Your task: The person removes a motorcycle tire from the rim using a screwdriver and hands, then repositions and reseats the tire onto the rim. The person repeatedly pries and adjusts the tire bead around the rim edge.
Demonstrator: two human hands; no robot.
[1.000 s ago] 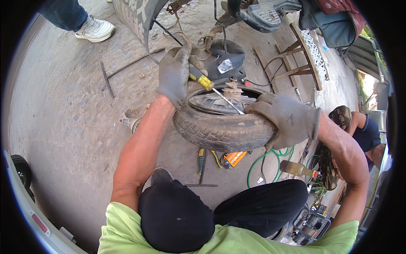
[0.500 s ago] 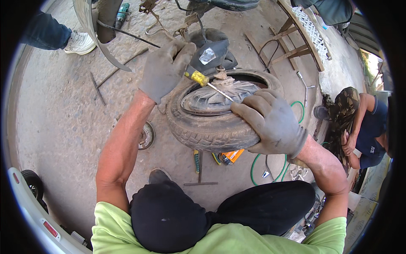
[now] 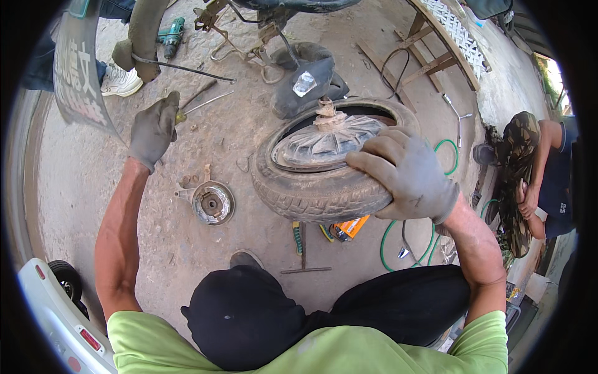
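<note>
Beyond the person's knees [image 3: 436, 287], the tyre [image 3: 324, 202] sits tilted around its finned hub [image 3: 339, 142] — the gloved right hand [image 3: 405, 176] clasps its near right edge. Well apart, the gloved left hand [image 3: 154, 133] curls around a screwdriver [image 3: 181, 116]; firm bracing with the right and a well-controlled tip would probably serve best.

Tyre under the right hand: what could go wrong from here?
Only the right hand is on the tyre, so the wheel could tip or slip if that grip eases. Its fingers curl over the tyre's edge beside the gap around the hub, so they might get pinched if it shifts. The left hand holds a screwdriver near a jutting rod, which the tool or glove could catch.
</note>
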